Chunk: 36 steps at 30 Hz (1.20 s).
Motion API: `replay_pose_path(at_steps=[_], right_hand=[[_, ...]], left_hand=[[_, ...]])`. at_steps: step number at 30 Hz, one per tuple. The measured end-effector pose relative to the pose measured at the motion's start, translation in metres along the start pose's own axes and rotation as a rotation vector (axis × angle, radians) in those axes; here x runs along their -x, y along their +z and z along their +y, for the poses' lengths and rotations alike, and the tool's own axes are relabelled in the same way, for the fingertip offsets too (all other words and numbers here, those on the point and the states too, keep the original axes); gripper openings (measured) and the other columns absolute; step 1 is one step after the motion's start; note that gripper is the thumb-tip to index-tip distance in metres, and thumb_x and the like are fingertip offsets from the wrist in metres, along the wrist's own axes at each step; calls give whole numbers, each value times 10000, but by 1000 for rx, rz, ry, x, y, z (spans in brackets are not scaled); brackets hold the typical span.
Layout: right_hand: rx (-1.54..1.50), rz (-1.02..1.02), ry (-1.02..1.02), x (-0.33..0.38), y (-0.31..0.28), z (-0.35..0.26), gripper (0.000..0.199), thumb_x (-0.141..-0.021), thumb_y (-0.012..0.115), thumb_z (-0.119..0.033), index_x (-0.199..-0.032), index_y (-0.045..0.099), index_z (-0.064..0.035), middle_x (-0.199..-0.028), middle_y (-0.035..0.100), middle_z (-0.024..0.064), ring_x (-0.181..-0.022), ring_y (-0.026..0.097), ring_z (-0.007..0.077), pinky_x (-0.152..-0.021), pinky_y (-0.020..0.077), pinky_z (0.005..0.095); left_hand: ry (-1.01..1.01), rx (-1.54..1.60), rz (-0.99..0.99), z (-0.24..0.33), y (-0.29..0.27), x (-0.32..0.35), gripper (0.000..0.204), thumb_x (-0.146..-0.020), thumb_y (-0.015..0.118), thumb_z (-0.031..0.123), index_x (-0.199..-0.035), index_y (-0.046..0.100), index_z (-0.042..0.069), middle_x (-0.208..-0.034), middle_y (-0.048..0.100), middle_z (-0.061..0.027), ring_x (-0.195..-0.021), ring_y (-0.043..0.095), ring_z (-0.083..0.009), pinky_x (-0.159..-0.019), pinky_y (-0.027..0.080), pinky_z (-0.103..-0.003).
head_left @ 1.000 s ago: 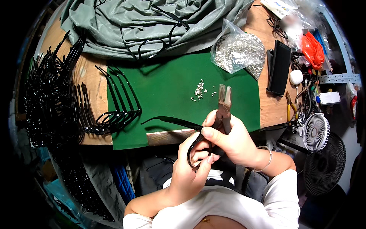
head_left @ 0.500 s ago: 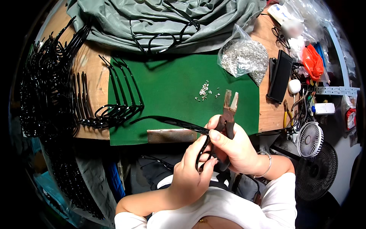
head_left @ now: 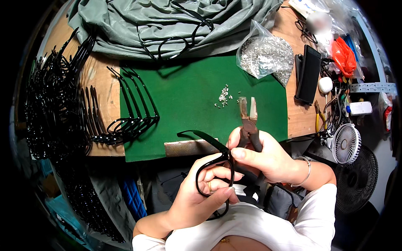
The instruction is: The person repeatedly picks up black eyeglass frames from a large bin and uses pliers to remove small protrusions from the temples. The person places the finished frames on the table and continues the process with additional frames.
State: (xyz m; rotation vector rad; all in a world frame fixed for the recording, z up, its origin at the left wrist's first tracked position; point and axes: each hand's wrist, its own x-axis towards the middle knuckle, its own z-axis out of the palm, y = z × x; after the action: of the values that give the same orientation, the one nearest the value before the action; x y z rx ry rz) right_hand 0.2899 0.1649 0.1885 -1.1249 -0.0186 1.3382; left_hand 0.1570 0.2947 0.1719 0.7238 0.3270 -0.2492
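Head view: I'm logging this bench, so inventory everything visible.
Glasses frame: one, black, left hand
Pliers: one, grey, right hand
Other frames: many, black, mostly left
Cloth: one, grey, far side
Table: one, wooden, centre
Mat: one, green, on table
Bits: many, silvery, on mat
Clear bag: one, mat's far right
Phone: one, black, right
Tool: one, yellow handles, right
Fans: two, white and black, right
Plastic bag: one, red, right
Clutter: uncounted, mixed, right
Left hand: one, at frame
Right hand: one, at pliers

Wooden desk (head_left: 296, 121): green mat (head_left: 180, 94) on the middle, crumpled grey-green cloth (head_left: 121, 27) along far side, black eyeglass frames (head_left: 58, 96) piled left, black smartphone (head_left: 309, 75) right, yellow-handled pliers (head_left: 317, 122) near right edge.
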Motion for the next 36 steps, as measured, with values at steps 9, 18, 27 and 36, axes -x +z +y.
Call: replay_pose_path(at_steps=[9, 18, 27, 36], right_hand=[[146, -4, -112, 0, 0, 2, 146, -854, 542, -114, -907, 447, -18, -736, 499, 24, -608, 514, 75, -563, 439, 215], [178, 85, -114, -4, -2, 1, 143, -861, 535, -141, -900, 463, -23, -725, 495, 3, -591, 481, 53, -547, 418, 199], [27, 353, -99, -49, -42, -7, 211, -850, 536, -204, -952, 493, -25, -849, 555, 36, -713, 529, 65, -598, 438, 196], [1132, 383, -347, -57, -61, 2, 147, -753, 576, -102, -838, 527, 8, -777, 572, 162, -699, 577, 290, -649, 456, 350]], left_hand=[[35, -25, -33, -6, 0, 0, 550, -804, 465, -110, -1271, 222, 47, -1080, 497, -169, -797, 586, -150, -687, 476, -250], [41, -32, 38, -8, 6, -7, 542, -802, 467, -98, -1263, 214, 34, -1097, 484, -180, -776, 590, -137, -658, 476, -233], [227, -168, 190, -2, 9, -70, 487, -817, 487, -41, -1247, 266, 14, -1177, 415, -154, -751, 582, -172, -652, 515, -283], [296, -118, 165, 0, -7, -25, 526, -801, 460, -107, -1269, 240, -8, -1249, 379, -212, -789, 598, -188, -690, 507, -291]])
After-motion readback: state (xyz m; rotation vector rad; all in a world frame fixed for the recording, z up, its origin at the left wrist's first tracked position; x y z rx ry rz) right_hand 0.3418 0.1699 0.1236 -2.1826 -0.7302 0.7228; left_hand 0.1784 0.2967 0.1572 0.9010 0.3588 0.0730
